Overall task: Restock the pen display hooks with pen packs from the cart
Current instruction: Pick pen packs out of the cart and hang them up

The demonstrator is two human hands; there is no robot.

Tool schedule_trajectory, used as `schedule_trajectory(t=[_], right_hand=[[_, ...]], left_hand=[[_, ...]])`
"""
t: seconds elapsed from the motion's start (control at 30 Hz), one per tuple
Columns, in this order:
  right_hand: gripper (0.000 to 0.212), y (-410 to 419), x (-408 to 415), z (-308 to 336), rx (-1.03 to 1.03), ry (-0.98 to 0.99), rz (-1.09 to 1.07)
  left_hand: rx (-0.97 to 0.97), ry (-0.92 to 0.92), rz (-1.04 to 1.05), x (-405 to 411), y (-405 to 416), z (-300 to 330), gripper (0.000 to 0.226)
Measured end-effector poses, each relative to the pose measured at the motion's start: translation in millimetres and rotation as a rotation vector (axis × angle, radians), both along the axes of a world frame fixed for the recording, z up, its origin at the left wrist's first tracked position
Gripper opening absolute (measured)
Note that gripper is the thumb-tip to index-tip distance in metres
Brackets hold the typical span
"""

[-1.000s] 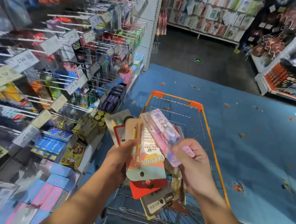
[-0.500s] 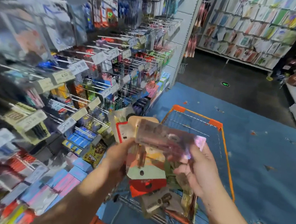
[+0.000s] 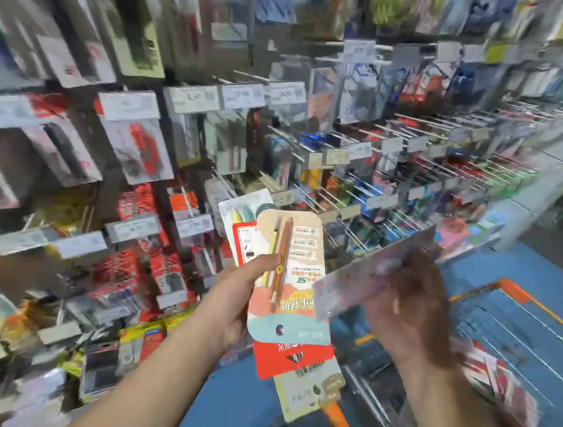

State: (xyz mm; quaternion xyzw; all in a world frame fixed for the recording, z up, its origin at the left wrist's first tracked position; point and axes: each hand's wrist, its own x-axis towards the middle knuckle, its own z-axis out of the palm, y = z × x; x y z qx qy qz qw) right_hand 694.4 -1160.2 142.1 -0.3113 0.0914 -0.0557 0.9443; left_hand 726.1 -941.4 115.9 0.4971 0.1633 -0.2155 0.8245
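A wall of display hooks (image 3: 425,165) fills the left and upper part of the view, hung thick with packaged pens and white price tags, most of it blurred. Low on the right stands the wire cart (image 3: 510,325) with its orange rim, on a blue floor (image 3: 526,268). The left hand (image 3: 234,298) grips a fanned stack of pen packs (image 3: 295,283), thumb pressed across the front card, the packs held upside down with their hang holes at the bottom, in front of the hooks. The right hand (image 3: 412,305) is smeared by motion just beside the stack, above the cart, fingers curled round a single pale pen pack (image 3: 370,273) tilted up to the right
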Motion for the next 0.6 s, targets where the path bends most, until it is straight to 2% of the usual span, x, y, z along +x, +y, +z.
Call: schedule_trajectory(t=[0.1,0.17,0.23,0.3,0.43,0.6], right_hand=[[0.033,58.3,15.5,10.5,-0.053,0.038,0.132],[0.047,101.2,22.0,14.8,-0.190,0.057,0.216],[0.059,143.3,24.1,21.2,-0.264,0.066,0.288],[0.043,189.7,22.3,29.9,-0.283,0.068,0.367],[0.010,285.9,11.9,40.3,-0.140,0.078,0.497],[0.018,404.2,-3.7,46.0,-0.186,0.035,0.586]], left_hand=[[-0.027,-0.028,0.153,-16.1,63.0,12.1,0.060],[-0.028,-0.035,0.228,-30.1,105.8,17.2,0.051],[-0.048,-0.043,0.307,-48.1,147.7,23.0,0.058],[-0.067,-0.051,0.387,-66.5,189.9,31.8,0.060],[-0.082,-0.054,0.490,-105.7,271.5,46.4,0.055],[-0.076,-0.038,0.588,-150.3,380.6,61.2,0.056]])
